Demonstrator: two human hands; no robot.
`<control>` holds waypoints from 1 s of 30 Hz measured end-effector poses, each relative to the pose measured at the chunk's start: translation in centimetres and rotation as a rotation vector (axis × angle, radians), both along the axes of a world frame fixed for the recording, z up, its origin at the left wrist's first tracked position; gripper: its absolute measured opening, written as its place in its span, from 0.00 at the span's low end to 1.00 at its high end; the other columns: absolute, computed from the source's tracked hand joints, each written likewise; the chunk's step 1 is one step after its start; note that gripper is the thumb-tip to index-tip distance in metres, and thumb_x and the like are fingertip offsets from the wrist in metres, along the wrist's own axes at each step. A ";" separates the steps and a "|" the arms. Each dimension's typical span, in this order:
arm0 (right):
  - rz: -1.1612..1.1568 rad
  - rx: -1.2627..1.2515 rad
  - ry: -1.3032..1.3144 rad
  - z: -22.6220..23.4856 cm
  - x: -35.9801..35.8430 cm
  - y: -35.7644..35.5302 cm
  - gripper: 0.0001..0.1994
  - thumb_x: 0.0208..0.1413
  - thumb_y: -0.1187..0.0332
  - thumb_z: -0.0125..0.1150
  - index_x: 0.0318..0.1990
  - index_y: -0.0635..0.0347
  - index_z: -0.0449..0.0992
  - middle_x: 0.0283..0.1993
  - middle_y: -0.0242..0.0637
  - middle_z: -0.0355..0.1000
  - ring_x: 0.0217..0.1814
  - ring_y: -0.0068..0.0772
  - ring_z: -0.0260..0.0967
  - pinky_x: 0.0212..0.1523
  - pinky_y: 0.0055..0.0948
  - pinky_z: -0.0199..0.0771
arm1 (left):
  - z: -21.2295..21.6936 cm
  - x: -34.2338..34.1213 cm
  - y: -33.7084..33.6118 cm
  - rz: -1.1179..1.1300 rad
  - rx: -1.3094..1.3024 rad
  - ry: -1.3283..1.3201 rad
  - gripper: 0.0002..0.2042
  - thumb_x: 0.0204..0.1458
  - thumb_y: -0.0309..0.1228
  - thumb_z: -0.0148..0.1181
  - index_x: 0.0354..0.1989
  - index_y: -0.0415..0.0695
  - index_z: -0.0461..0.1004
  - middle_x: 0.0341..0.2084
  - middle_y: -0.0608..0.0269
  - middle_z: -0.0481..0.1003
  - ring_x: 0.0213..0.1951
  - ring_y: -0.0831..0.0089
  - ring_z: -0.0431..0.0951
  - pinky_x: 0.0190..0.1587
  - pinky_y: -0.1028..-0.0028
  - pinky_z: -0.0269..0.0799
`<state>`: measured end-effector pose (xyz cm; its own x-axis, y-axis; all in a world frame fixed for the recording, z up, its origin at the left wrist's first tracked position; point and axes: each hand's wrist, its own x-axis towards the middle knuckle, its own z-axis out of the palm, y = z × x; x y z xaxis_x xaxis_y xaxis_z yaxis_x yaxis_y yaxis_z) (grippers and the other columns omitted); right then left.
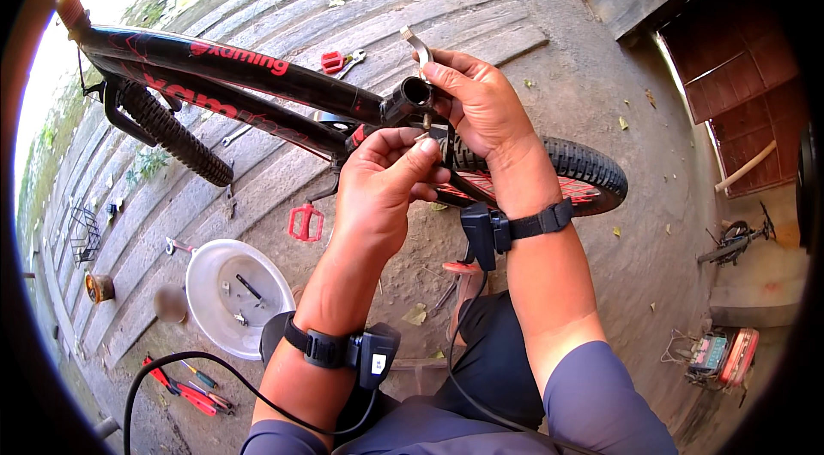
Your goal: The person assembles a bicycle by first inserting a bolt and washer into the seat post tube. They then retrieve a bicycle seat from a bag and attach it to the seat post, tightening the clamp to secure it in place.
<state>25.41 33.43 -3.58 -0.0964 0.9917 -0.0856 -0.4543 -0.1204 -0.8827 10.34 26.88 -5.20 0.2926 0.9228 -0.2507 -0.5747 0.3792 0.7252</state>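
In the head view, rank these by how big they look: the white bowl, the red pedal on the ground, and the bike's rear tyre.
Largest to smallest as they appear:
1. rear tyre, though partly hidden behind the hands
2. white bowl
3. red pedal

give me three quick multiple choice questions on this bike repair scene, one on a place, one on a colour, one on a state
1. Where does the white bowl lie?
A. on the ground to the person's left
B. on the bike frame
C. in the right hand

2. What colour is the loose pedal on the ground?
A. blue
B. red
C. green

3. What is the right hand doing?
A. hanging empty
B. resting on the tyre
C. gripping a metal wrench at the seat tube

Answers:
1. A, the bowl sits on the dirt below the black bike frame, left of the left hand.
2. B, the pedal shows red.
3. C, its fingers close on the metal wrench by the seat tube.
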 end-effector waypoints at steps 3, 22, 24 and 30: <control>0.004 -0.022 0.002 -0.4 0.2 0.2 0.10 0.55 0.73 0.61 0.45 0.62 0.76 0.35 0.32 0.76 0.32 0.22 0.75 0.32 0.20 0.78 | 0.5 0.2 0.2 -0.009 -0.048 -0.048 0.09 0.55 0.28 0.61 0.42 0.42 0.71 0.30 0.62 0.76 0.27 0.75 0.78 0.24 0.83 0.70; 0.040 -0.055 -0.085 0.2 0.1 -0.1 0.09 0.55 0.69 0.63 0.43 0.59 0.76 0.32 0.29 0.76 0.26 0.16 0.69 0.24 0.15 0.63 | 0.5 0.4 0.0 -0.099 -0.107 -0.113 0.17 0.63 0.41 0.49 0.43 0.38 0.72 0.27 0.62 0.76 0.24 0.75 0.78 0.20 0.82 0.67; 0.036 -0.053 -0.085 0.0 0.2 0.0 0.09 0.57 0.71 0.61 0.44 0.59 0.77 0.32 0.29 0.76 0.26 0.15 0.69 0.23 0.13 0.66 | 0.5 0.5 -0.1 -0.097 -0.113 -0.134 0.17 0.63 0.42 0.49 0.43 0.38 0.72 0.27 0.62 0.76 0.24 0.75 0.78 0.20 0.82 0.67; -0.007 -0.033 -0.108 -0.3 0.0 -0.1 0.10 0.56 0.72 0.61 0.45 0.62 0.75 0.34 0.32 0.76 0.29 0.18 0.73 0.27 0.17 0.72 | 0.8 0.7 -0.4 -0.114 -0.260 -0.327 0.16 0.63 0.41 0.49 0.42 0.39 0.72 0.26 0.62 0.76 0.23 0.74 0.78 0.19 0.82 0.68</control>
